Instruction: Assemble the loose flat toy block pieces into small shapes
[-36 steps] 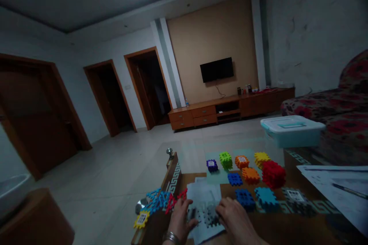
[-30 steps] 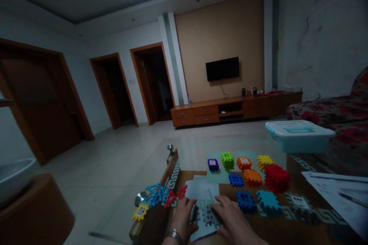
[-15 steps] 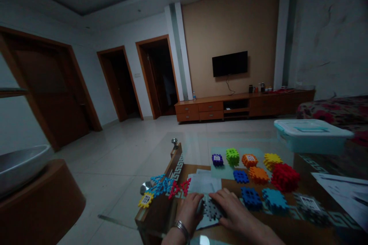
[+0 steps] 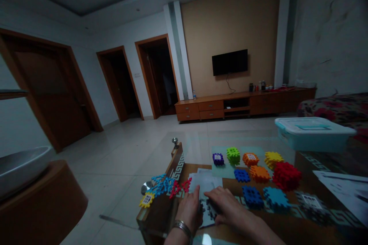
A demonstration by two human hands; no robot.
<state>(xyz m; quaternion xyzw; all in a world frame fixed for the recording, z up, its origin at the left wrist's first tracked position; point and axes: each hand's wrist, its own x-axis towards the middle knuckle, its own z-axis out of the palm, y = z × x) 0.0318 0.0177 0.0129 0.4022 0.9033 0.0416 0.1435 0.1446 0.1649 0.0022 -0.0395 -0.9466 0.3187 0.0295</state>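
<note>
We are closing both hands, left hand (image 4: pixel 189 209) and right hand (image 4: pixel 225 207), tighter over the grey block (image 4: pixel 209 209) than before; its axis is hidden.

Grey notched plastic puzzle tiles (image 4: pixel 209 209) on white paper (image 4: pixel 205 183); red toothed plastic cube (image 4: pixel 286 176); lime-green cube (image 4: pixel 233 155); orange cube (image 4: pixel 259 173); teal lidded plastic box (image 4: pixel 313 134); brown wooden counter (image 4: pixel 287 229) with white Greek-key border.

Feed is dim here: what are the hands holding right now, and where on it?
Both the left hand and the right hand press on a grey block piece lying on paper, fingers over its two sides.
</note>
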